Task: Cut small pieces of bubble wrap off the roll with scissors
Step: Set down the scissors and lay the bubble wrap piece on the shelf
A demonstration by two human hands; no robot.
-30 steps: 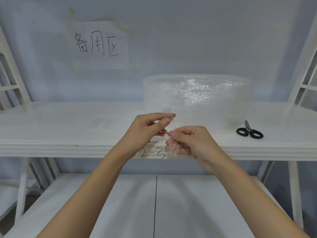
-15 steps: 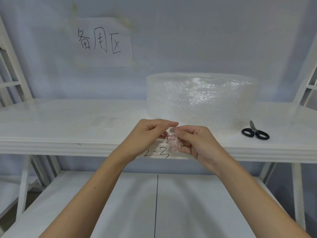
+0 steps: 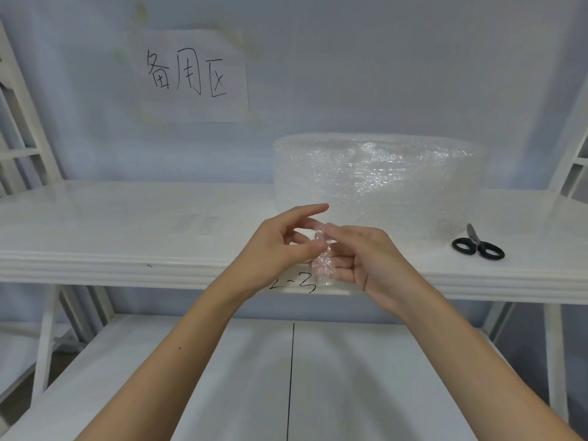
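Head camera, looking forward and down, and right in the middle is a small crumpled piece of clear bubble wrap [image 3: 322, 261], held up in the air just in front of the shelf edge. Both hands are on it. The left hand [image 3: 280, 246] pinches it between thumb and a curled finger, its index finger stretched out straight above, pointing right. The right hand [image 3: 366, 261] meets it from the other side, fingertips pinching the top of the scrap while the lower fingers curl behind the part that hangs down. The two hands touch at the fingertips, bare forearms running up from the bottom of the view.

Behind them, on the white glossy upper shelf [image 3: 127, 224], stands the big round roll of clear bubble wrap [image 3: 378, 183], on its flat end, just beyond the hands. To its right, near the roll but apart from it, lie the black-handled scissors [image 3: 477, 245], flat on the shelf, blades together and pointing away, untouched.

On the shelf's front edge, under the hands, a handwritten black label [image 3: 294, 284], partly hidden. On the pale wall [image 3: 381, 74], up left, a taped white paper sign with three black handwritten characters [image 3: 187, 76]. Below, a lower white shelf [image 3: 222, 377] with a dark seam down its middle. White frame uprights at both sides.
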